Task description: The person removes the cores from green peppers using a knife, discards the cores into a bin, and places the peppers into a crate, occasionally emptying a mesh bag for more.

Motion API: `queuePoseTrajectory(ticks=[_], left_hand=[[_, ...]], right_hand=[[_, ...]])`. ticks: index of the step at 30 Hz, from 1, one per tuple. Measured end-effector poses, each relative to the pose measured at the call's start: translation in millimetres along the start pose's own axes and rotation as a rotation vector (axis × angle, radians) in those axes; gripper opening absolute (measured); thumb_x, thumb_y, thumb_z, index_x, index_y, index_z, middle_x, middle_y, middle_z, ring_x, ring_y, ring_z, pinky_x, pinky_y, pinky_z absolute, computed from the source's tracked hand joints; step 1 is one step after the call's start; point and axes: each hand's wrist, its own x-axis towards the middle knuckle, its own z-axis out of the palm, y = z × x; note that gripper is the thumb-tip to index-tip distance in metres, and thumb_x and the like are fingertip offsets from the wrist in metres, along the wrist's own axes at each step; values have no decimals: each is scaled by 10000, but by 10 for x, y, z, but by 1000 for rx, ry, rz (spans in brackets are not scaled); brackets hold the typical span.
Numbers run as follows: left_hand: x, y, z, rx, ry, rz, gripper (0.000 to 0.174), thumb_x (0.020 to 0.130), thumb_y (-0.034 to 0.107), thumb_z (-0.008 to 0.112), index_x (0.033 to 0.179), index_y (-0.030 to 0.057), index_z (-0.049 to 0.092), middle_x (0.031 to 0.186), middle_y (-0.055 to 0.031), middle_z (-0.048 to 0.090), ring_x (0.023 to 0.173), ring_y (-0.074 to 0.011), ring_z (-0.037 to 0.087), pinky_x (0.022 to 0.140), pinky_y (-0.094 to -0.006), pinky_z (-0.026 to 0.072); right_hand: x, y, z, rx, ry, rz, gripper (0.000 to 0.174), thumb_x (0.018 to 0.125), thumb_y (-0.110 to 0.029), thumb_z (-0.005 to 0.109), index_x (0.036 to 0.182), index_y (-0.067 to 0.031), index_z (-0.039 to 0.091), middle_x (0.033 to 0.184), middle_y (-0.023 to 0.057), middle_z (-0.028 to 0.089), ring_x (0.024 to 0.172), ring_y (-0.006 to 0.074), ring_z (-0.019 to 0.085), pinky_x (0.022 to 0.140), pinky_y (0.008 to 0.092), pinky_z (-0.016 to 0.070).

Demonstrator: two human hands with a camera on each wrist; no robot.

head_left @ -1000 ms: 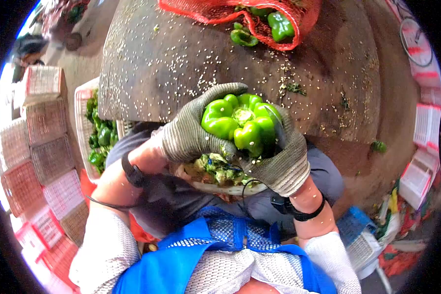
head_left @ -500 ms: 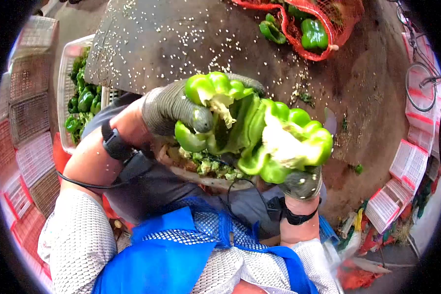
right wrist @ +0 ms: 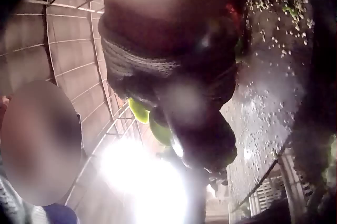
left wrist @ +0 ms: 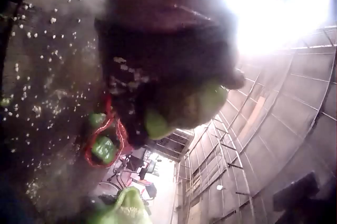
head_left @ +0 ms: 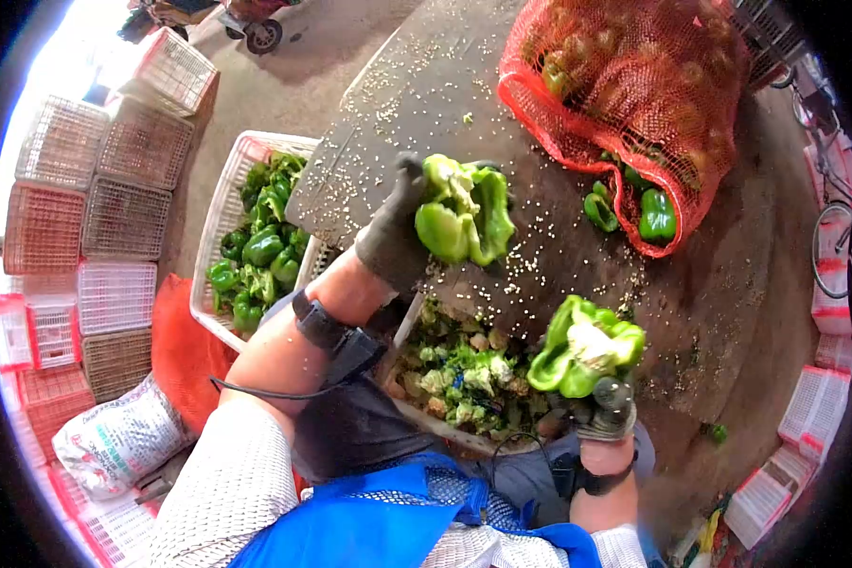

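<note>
In the head view a green bell pepper has been parted into two pieces. My gloved left hand (head_left: 395,237) grips one piece (head_left: 443,231), its hollow inside showing, above the near edge of the board. Lower and to the right, my gloved right hand (head_left: 608,414) holds the other piece (head_left: 570,371), with the pale seed core facing up. Under the hands stands a bin (head_left: 402,327) of pale cores and green scraps. Both wrist views are dark and blurred; in the right one a bright thin edge (right wrist: 177,147) shows beside the glove.
A red mesh sack (head_left: 634,76) of peppers lies on the seed-strewn board (head_left: 350,180), two green peppers at its mouth. On the left a white crate (head_left: 202,284) holds green peppers. Stacked crates (head_left: 123,237) line the left side, with a white sack (head_left: 123,440) near them.
The whole pepper held between both hands has been pulled apart into two pieces. My hands have separated, the left with one piece, the right with the other. The head view has shifted.
</note>
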Motion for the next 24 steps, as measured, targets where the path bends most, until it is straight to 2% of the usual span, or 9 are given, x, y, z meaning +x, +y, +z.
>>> queuePoseTrajectory(ticks=[4,7,10,15,16,17,19,21,24], left_hand=[[110,72,-366,52,106,27,604,938,536,535,1278,37,514,1203,-158,605,1093,-327,607,937,-483,509],[-34,322,-226,176,149,332,442,909,418,645,1179,80,560,1088,-113,640,1013,-317,638,871,-496,537],[-539,900,-206,318,272,533,350,906,307,676,1158,95,557,1037,-90,642,933,-289,660,781,-439,578],[-1759,1677,-561,1027,870,788,550,839,271,769,1291,84,518,1057,-87,641,903,-192,645,780,-334,569],[-2019,1769,-748,1246,1030,684,673,798,304,803,1336,60,481,1094,-104,635,955,-196,629,826,-331,549],[-2282,1867,-1003,1459,1177,561,796,758,337,836,1381,35,444,1131,-121,630,1007,-201,614,873,-328,529],[-2704,2011,-1232,1831,1393,-25,1080,669,393,879,1460,-54,296,1312,-232,558,1191,-264,552,987,-342,462],[-2751,1940,-980,2052,1395,-54,961,718,381,848,1437,-39,366,1317,-237,561,1201,-251,554,984,-334,465],[-2282,1465,-271,1312,1002,291,394,881,193,710,1199,-22,622,1144,-127,662,1005,-159,625,886,-287,509]], right_hand=[[-119,82,-218,34,120,125,1029,731,-278,839,1521,-212,183,1388,115,470,1217,304,523,997,462,486],[56,172,-111,68,-81,-44,752,764,-308,778,1396,-92,431,1266,130,567,1123,331,584,965,488,506],[130,173,-365,26,-35,16,706,779,-279,742,1380,-71,434,1232,121,572,1074,304,593,901,451,524],[129,33,-331,-5,-240,160,512,813,-327,705,1189,-28,527,724,46,603,542,175,563,512,328,489],[111,107,-236,-128,-91,48,436,832,-382,670,1070,-36,551,535,-12,472,374,126,385,395,289,340],[85,133,-248,-125,-103,77,440,830,-386,670,1070,-36,553,546,-8,482,383,127,398,397,287,346],[55,119,-304,-126,-126,109,449,826,-396,670,1070,-36,556,567,1,503,402,128,424,401,282,357],[36,126,-310,-192,-53,75,430,820,-387,680,1044,-43,553,551,0,475,419,133,437,405,281,377],[63,183,-294,-193,-15,41,431,822,-364,683,1089,-54,549,551,8,487,417,128,441,397,250,383]])
